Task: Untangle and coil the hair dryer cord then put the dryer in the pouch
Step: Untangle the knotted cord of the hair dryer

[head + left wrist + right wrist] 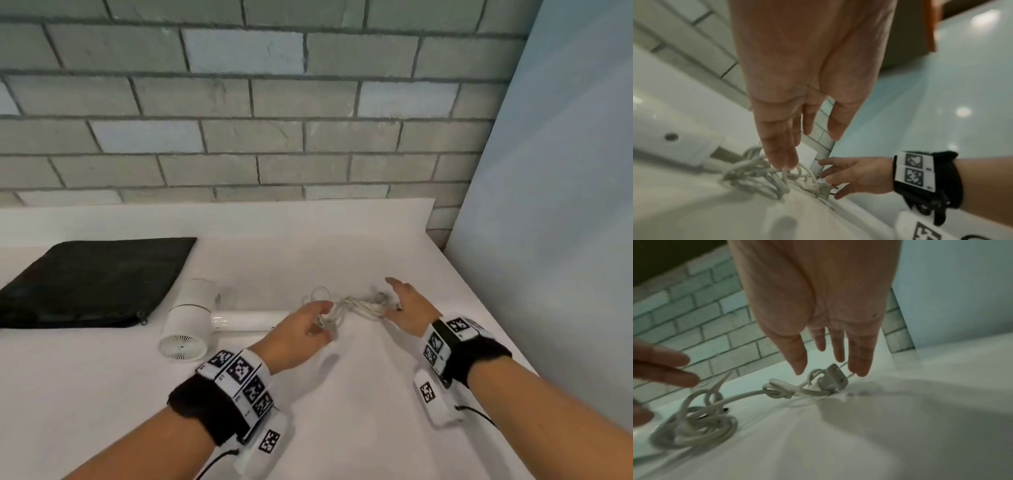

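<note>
A white hair dryer (191, 318) lies on its side on the white table (342, 428), its handle (250, 320) pointing right. Its white cord (356, 305) is a tangled knot between my two hands. My left hand (322, 318) reaches over the left end of the tangle; in the left wrist view its straight fingers (781, 159) touch the cord loops (756, 175). My right hand (394, 298) hovers open at the right end, fingers (861, 366) spread just above the plug (832, 378). The black zip pouch (92, 284) lies flat at the far left.
A grey brick wall (274, 102) runs behind the table. A pale blue panel (565, 205) stands along the right side, close to the table's right edge. White tabletop stretches in front of my hands.
</note>
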`<state>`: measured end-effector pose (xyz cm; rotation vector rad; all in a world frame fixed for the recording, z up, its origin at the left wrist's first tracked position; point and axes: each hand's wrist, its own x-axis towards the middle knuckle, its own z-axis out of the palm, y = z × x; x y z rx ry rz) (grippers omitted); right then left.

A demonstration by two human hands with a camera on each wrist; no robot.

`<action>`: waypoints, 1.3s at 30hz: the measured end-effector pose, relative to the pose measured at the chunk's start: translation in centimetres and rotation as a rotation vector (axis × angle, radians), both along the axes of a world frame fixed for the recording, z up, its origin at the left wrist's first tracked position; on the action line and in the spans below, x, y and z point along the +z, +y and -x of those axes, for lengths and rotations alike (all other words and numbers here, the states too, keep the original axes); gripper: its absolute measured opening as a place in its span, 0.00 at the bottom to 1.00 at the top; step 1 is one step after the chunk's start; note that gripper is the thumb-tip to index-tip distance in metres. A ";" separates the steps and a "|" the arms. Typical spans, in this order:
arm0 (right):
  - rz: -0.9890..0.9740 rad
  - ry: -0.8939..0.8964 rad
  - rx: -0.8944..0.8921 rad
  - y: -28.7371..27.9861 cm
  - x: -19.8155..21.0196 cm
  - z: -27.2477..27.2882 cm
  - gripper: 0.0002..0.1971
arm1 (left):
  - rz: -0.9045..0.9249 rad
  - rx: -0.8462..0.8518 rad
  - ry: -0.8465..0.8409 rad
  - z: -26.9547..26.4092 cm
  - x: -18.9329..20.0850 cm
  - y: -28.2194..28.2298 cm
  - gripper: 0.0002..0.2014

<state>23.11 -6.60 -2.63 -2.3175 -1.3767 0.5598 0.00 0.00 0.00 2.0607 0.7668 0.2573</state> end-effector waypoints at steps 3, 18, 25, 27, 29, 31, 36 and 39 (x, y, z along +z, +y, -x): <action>0.048 0.091 -0.015 1.1 -0.4 -0.1 0.33 | 0.109 0.009 0.026 -0.6 -0.1 0.4 0.27; -0.447 0.376 0.186 -2.2 5.4 3.1 0.12 | 0.269 0.116 -0.215 -2.1 0.9 0.6 0.16; -0.466 0.569 0.269 -2.5 7.0 6.7 0.12 | 0.249 0.195 -0.369 -1.4 1.8 1.4 0.15; -0.429 0.659 0.321 -2.5 7.1 7.1 0.16 | 0.219 0.264 -0.403 -0.9 1.7 1.7 0.14; -0.417 0.697 0.346 -2.5 7.0 7.5 0.17 | 0.171 0.329 -0.433 -0.5 1.6 1.9 0.12; -0.437 0.698 0.321 -2.5 6.8 7.7 0.15 | 0.135 0.373 -0.454 -0.3 1.6 1.9 0.11; -0.402 0.713 0.382 -2.8 5.9 7.9 0.19 | 0.225 0.481 -0.506 -0.3 1.9 1.6 0.16; -0.521 0.663 0.335 -2.5 5.5 8.5 0.13 | 0.237 0.529 -0.508 -0.3 2.0 1.4 0.17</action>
